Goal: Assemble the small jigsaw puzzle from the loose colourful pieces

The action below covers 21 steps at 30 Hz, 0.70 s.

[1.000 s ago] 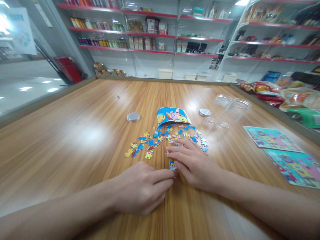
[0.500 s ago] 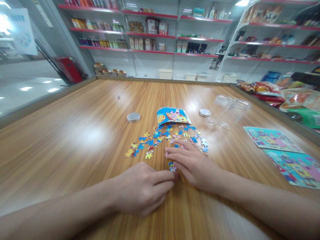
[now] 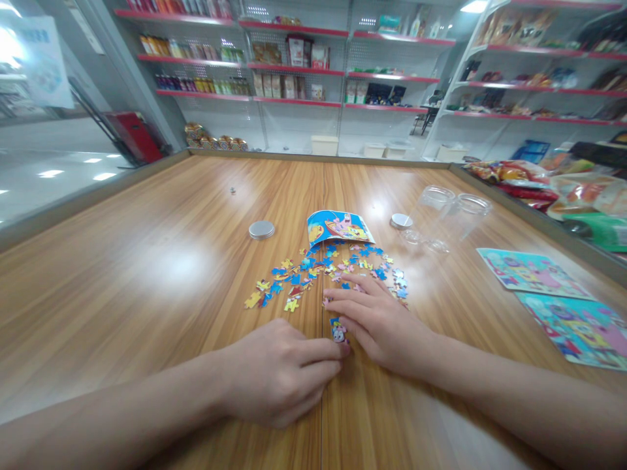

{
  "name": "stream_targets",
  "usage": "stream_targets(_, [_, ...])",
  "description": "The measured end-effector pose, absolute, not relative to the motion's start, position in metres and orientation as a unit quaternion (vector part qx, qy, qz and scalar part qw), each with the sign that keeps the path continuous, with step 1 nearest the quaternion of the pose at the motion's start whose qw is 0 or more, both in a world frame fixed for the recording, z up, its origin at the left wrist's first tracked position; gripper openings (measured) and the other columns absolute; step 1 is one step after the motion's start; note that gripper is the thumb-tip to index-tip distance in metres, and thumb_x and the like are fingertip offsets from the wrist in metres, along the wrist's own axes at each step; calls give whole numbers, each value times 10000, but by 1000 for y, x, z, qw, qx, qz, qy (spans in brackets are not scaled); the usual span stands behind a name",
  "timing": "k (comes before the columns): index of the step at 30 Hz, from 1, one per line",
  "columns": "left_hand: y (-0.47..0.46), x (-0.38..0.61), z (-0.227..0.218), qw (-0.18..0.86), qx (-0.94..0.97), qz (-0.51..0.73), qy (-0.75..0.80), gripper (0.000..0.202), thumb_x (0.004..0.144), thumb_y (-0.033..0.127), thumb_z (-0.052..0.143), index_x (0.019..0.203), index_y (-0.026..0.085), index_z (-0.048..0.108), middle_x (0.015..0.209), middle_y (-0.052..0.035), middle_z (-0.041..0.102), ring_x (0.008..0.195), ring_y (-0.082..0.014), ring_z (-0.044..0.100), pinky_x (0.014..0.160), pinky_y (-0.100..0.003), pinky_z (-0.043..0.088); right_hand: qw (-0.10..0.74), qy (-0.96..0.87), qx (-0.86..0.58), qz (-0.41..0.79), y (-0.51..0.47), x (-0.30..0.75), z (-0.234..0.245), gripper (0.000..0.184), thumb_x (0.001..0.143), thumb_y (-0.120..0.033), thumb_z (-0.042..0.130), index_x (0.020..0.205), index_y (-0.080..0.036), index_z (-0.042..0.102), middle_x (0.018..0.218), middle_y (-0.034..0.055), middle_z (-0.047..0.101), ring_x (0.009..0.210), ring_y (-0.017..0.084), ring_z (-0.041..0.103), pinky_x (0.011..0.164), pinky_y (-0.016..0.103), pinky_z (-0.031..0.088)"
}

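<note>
A small cluster of joined jigsaw puzzle pieces (image 3: 339, 331), with a pink cartoon face, lies on the wooden table between my hands. My left hand (image 3: 287, 372) is closed, its fingertips at the lower edge of this cluster and seemingly gripping a piece there; the thumb is hidden. My right hand (image 3: 379, 320) rests with fingers stretched out, the thumb beside the cluster and the other fingertips over loose pieces. Scattered loose puzzle pieces (image 3: 296, 279) in blue, yellow, pink and red spread in front of the hands. Behind them stands a curved picture card (image 3: 341, 228) with cartoon figures.
Silver lids (image 3: 261, 229) lie left and right of the card. Two clear plastic jars (image 3: 465, 215) stand at the right, with two picture sheets (image 3: 539, 271) nearer. Bagged goods (image 3: 582, 192) line the right edge; stocked shelves (image 3: 294, 65) stand behind the table.
My left fingertips have shifted slightly down and right along the cluster, so more of the pink face shows. My right hand has stayed nearly still.
</note>
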<state>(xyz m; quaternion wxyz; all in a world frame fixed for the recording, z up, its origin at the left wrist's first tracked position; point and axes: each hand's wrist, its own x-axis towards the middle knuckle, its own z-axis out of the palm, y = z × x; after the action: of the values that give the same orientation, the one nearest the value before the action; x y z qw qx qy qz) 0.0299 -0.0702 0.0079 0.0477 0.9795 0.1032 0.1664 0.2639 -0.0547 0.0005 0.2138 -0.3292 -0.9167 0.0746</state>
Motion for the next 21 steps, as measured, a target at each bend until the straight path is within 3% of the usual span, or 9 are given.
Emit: stream_targets(21, [-70,30,9,52,982,152,102,236,905,112,452,1057,123,632,1021,-86,715,584,-148,631,441,-316,486,207,-916,-337,71,-55,264,0,366,908,-102,541,1242,-222,632,1392,25,601,1376,316,378,1109,569,375])
